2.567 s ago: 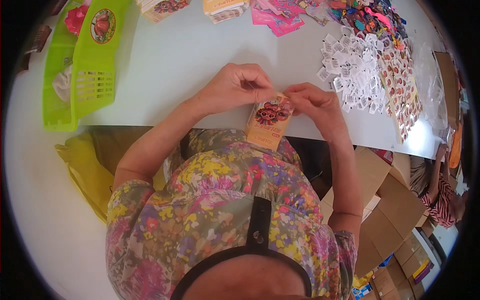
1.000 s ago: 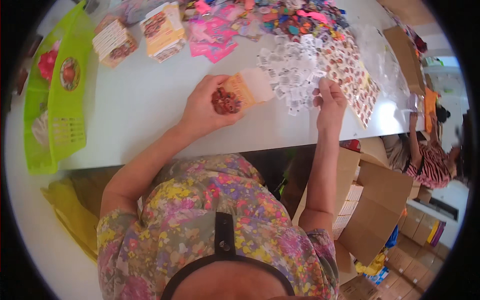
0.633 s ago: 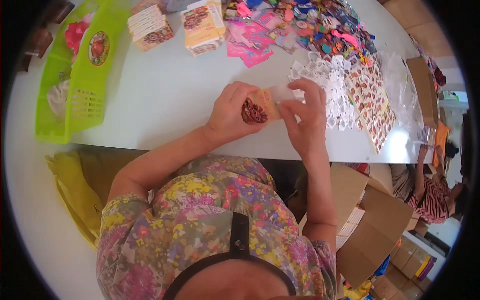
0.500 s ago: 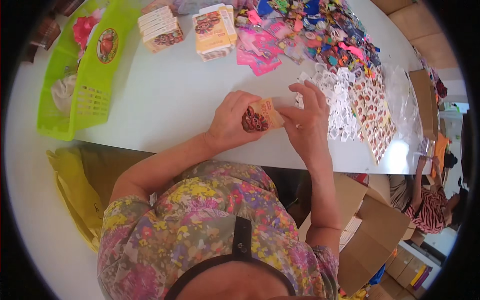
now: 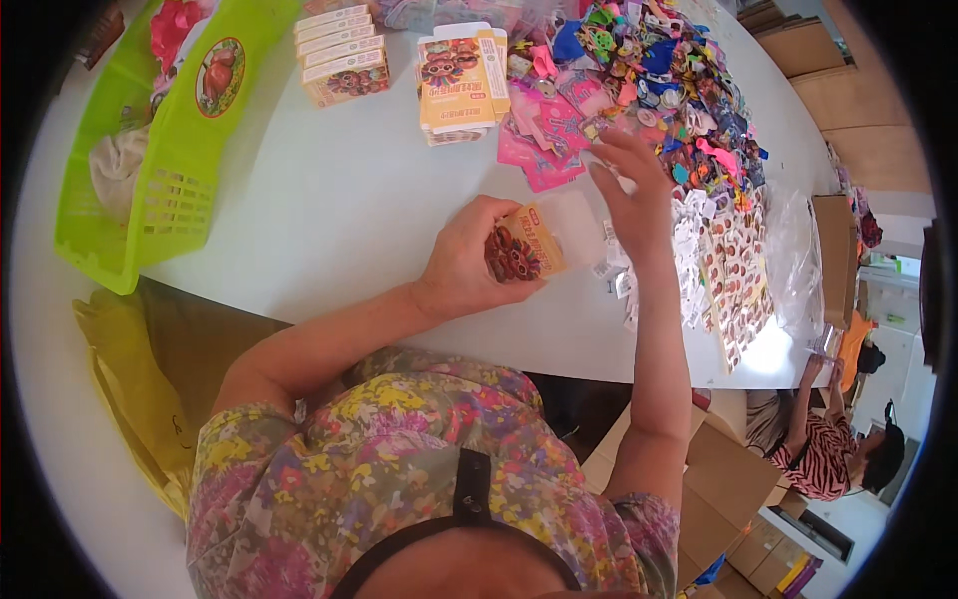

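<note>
Left hand grips small orange printed card packet with clear plastic top, fingers curled round its lower end, held just above white surface. Right hand hovers over pink paper pieces, fingers loosely spread; possibly pinching something small, cannot tell. Stack of orange printed cards beyond. Lime-green plastic basket at far left.
</note>
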The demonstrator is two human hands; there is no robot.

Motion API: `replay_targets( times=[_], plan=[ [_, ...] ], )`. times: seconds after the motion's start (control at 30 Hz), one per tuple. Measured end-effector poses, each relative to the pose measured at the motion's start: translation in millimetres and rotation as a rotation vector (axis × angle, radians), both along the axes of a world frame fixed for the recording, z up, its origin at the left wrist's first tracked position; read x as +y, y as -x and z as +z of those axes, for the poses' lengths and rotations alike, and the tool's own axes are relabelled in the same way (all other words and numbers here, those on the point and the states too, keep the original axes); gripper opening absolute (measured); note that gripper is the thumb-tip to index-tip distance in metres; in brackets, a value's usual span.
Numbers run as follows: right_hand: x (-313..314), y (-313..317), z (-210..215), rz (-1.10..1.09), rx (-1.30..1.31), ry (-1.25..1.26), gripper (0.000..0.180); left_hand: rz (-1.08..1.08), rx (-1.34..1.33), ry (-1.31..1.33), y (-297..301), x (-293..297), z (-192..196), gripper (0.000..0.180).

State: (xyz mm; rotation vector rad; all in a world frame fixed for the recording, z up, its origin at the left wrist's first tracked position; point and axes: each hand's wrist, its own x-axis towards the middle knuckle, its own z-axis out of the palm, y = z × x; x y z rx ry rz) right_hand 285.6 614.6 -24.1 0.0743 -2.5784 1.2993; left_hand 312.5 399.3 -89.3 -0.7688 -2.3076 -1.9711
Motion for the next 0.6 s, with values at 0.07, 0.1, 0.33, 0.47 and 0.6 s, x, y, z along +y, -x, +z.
replay_targets(
  times=[0.07, 0.1, 0.33, 0.47, 0.6],
  plan=[
    [12.2, 28.1, -32.5, 0.079, 0.165, -0.61, 0.027, 0.008, 0.083, 0.029, 1.4, 2.8, 1.5, 0.067],
    [11.0, 35.1, -37.9, 0.086, 0.167, -0.61, 0.027, 0.001, 0.046, 0.024, -0.1, 3.1, -0.5, 0.067],
    [14.3, 42.0, -43.3, 0.12, 0.275, -0.957, 0.027, -0.02, 0.039, 0.048, 4.9, -0.7, 3.5, 0.066],
    [9.0, 36.0, -32.6, 0.229, 0.235, -0.695, 0.019, -0.008, 0.082, 0.043, 3.8, -2.8, 5.5, 0.066],
    [5.1, 76.9, -39.5, 0.08, 0.254, -0.619, 0.016, -0.032, 0.053, 0.06, 4.0, -2.5, 9.6, 0.065]
  ],
)
